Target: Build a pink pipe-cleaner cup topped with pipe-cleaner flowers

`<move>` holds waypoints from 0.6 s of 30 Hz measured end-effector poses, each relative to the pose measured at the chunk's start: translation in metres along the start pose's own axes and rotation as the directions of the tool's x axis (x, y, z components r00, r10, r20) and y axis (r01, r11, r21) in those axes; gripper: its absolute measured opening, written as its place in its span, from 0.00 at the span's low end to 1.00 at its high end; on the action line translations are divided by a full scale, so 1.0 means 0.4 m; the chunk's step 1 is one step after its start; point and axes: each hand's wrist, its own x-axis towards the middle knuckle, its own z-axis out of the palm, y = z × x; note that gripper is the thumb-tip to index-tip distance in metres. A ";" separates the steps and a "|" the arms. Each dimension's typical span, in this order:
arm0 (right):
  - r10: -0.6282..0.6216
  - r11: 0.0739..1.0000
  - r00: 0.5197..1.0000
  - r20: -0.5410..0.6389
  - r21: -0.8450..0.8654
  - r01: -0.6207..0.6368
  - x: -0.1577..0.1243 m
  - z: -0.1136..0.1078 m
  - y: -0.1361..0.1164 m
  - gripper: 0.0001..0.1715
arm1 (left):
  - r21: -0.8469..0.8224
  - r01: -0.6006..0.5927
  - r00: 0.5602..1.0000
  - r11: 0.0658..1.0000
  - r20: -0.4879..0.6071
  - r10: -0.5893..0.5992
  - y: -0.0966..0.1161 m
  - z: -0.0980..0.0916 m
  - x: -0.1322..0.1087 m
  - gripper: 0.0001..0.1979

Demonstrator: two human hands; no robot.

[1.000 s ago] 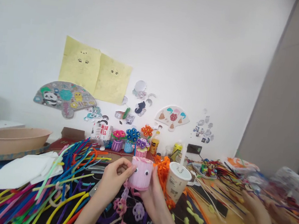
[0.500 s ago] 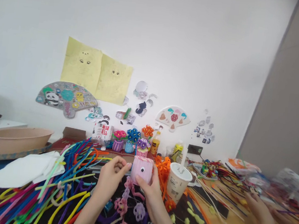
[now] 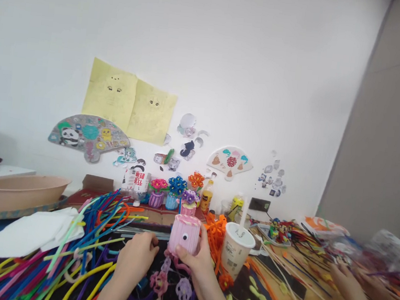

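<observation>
My right hand [image 3: 198, 258] is wrapped round a small pink pot [image 3: 185, 234] made of pipe cleaners, with one googly eye [image 3: 185, 236] on its near side. My left hand [image 3: 139, 254] is just left of the pot and apart from it. Its fingers are curled in and turned away from me, so anything between them is hidden. Below the hands lie pink pipe-cleaner flowers [image 3: 159, 282] and a lilac pipe-cleaner flower [image 3: 184, 290] on a dark surface.
Loose pipe cleaners [image 3: 76, 246] spread on the left beside white sheets [image 3: 27, 234]. A paper cup [image 3: 237, 250] with a straw stands right of the pot, by orange pipe cleaners [image 3: 215, 231]. Finished flower pots [image 3: 172, 201] line the back. Another person's hand [image 3: 350, 292] is at the right.
My left hand has moved down and left, away from the pot, and its fingers have turned downward. The pot has come slightly lower in my right hand. The view has tilted up a little.
</observation>
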 end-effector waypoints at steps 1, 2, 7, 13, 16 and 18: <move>0.028 0.999 1.000 0.007 0.018 -0.028 -0.002 0.002 -0.007 0.57 | -0.010 -0.037 0.999 0.999 -0.018 0.037 0.005 -0.004 0.000 0.05; 0.065 0.997 0.998 0.021 0.039 -0.066 -0.004 0.004 -0.015 0.56 | -0.026 -0.085 0.996 0.996 -0.043 0.084 0.011 -0.009 0.000 0.06; 0.161 0.961 0.980 0.116 0.210 -0.182 -0.010 0.014 -0.048 0.47 | -0.096 -0.366 0.916 0.926 -0.212 0.340 0.043 -0.033 -0.002 0.12; 0.148 0.952 0.980 0.136 0.250 -0.178 -0.015 0.018 -0.050 0.38 | -0.025 -0.586 0.778 0.810 -0.296 0.554 0.054 -0.022 -0.017 0.14; 0.159 0.944 0.977 0.141 0.268 -0.192 -0.019 0.019 -0.050 0.40 | 0.076 -0.627 0.725 0.775 -0.309 0.616 0.053 -0.011 -0.023 0.16; 0.161 0.943 0.978 0.133 0.272 -0.192 -0.019 0.020 -0.051 0.43 | 0.153 -0.640 0.693 0.753 -0.309 0.651 0.053 -0.007 -0.028 0.16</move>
